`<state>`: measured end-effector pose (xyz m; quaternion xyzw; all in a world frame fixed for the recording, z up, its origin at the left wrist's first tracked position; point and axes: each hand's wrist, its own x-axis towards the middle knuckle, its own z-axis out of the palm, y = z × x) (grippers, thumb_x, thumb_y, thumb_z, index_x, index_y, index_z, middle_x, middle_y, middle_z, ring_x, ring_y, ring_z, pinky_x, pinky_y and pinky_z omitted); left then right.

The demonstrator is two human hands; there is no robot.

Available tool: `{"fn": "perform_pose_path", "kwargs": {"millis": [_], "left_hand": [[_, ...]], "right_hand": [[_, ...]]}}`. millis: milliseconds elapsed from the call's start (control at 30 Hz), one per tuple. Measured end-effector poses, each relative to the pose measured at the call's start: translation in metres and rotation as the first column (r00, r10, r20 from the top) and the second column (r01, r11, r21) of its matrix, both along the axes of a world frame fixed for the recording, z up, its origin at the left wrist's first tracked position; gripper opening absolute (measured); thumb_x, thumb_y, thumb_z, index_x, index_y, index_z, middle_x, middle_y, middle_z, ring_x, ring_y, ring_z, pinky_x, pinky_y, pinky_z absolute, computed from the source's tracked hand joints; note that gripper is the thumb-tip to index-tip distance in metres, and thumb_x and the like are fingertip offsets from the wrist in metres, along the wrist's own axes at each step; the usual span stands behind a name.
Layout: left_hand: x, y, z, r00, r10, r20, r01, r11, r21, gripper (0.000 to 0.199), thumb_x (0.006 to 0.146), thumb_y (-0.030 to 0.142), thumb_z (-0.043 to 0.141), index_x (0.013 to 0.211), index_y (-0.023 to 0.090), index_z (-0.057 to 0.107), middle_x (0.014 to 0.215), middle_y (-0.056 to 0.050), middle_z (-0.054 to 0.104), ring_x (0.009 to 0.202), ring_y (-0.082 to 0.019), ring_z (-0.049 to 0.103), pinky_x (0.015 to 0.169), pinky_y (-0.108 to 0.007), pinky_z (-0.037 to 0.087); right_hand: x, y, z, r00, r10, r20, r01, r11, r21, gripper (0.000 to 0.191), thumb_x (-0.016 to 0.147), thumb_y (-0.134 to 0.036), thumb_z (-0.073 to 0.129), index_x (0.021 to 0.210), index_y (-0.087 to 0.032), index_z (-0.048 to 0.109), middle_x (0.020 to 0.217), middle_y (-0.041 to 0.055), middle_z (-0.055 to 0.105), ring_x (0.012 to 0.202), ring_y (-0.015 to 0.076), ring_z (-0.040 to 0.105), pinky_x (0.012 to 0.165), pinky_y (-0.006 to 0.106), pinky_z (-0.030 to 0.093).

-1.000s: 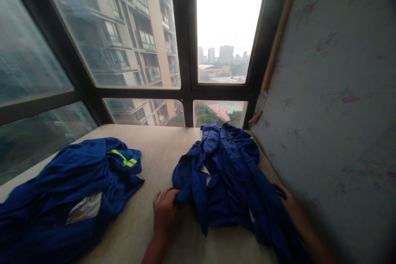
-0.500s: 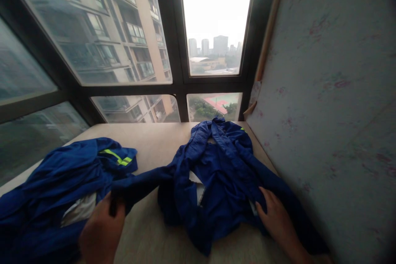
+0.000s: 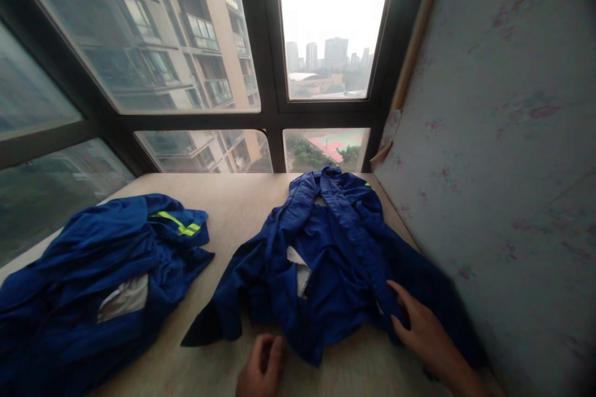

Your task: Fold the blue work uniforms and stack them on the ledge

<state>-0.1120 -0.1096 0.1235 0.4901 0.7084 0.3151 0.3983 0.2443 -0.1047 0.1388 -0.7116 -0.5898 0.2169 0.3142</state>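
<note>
A blue work jacket [image 3: 335,260] lies spread open on a pale wooden surface, its collar toward the window and its sleeves out to either side. White patches show inside the open front. At the lower right of the jacket, my right hand [image 3: 421,325] has its thumb and fingers closed on the front edge. My left hand [image 3: 261,365] is loosely curled just below the hem, with nothing visible in it. The sleeve on the left lies bent, its dark cuff opening [image 3: 205,325] on the surface.
A second blue garment [image 3: 107,260] with yellow-green strips and a pale patch lies bunched on the left. Dark-framed windows [image 3: 270,74] close off the back and left. A flower-patterned wall [image 3: 503,155] rises along the right side of the wooden surface [image 3: 237,198].
My left hand has let go of the left sleeve's cuff and moved right, to below the jacket's hem. That sleeve has dropped onto the surface. My right hand stays at the front edge.
</note>
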Motion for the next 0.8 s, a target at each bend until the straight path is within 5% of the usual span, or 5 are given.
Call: {"fn": "perform_pose_path", "kwargs": {"millis": [233, 367, 500, 667, 800], "left_hand": [[0.042, 0.020, 0.019, 0.980, -0.037, 0.195, 0.008, 0.989, 0.147, 0.049, 0.073, 0.047, 0.065, 0.110, 0.015, 0.063, 0.106, -0.014, 0.075, 0.100, -0.032, 0.071, 0.088, -0.040, 0.057], [-0.007, 0.029, 0.050, 0.982, 0.175, 0.067, -0.185, 0.962, 0.200, 0.050, 0.074, 0.046, 0.060, 0.112, 0.014, 0.065, 0.108, -0.012, 0.073, 0.103, -0.032, 0.068, 0.091, -0.041, 0.055], [-0.065, 0.034, 0.104, 0.923, 0.370, -0.109, -0.319, 0.890, 0.326, 0.050, 0.074, 0.054, 0.059, 0.109, 0.019, 0.067, 0.099, -0.007, 0.074, 0.095, -0.030, 0.070, 0.084, -0.041, 0.056], [-0.026, 0.039, 0.152, 0.895, 0.187, -0.404, 0.136, 0.749, 0.648, 0.027, 0.087, 0.047, 0.057, 0.100, 0.026, 0.069, 0.101, -0.001, 0.069, 0.092, -0.021, 0.067, 0.087, -0.034, 0.052], [0.066, 0.044, 0.105, 0.798, -0.290, -0.528, 0.562, 0.673, 0.481, 0.026, 0.090, 0.019, 0.051, 0.109, 0.026, 0.067, 0.098, -0.002, 0.069, 0.087, -0.017, 0.068, 0.077, -0.028, 0.055]], "right_hand": [[-0.013, 0.003, 0.039, 0.895, -0.131, -0.428, 0.157, 0.987, 0.027, 0.050, 0.083, -0.049, 0.059, 0.123, -0.020, 0.063, 0.110, 0.0114, 0.072, 0.103, 0.0268, 0.069, 0.090, 0.036, 0.055], [0.027, 0.001, 0.034, 0.901, -0.177, -0.397, 0.188, 0.982, -0.014, 0.058, 0.080, -0.051, 0.062, 0.129, -0.020, 0.058, 0.096, 0.0081, 0.072, 0.089, 0.0253, 0.071, 0.079, 0.035, 0.057], [0.061, -0.006, 0.036, 0.919, -0.276, -0.281, 0.277, 0.960, -0.038, 0.058, 0.078, -0.053, 0.059, 0.127, -0.021, 0.062, 0.093, 0.0087, 0.072, 0.084, 0.0272, 0.071, 0.074, 0.038, 0.057], [0.015, 0.000, 0.053, 0.983, -0.101, -0.153, 0.111, 0.992, 0.057, 0.040, 0.085, -0.046, 0.057, 0.115, -0.022, 0.071, 0.112, 0.0116, 0.071, 0.094, 0.0270, 0.068, 0.083, 0.039, 0.054], [-0.049, 0.021, 0.045, 0.958, 0.143, -0.248, -0.120, 0.987, 0.105, 0.033, 0.088, -0.038, 0.056, 0.113, -0.021, 0.071, 0.105, 0.0086, 0.071, 0.082, 0.0207, 0.068, 0.075, 0.032, 0.055]]}}
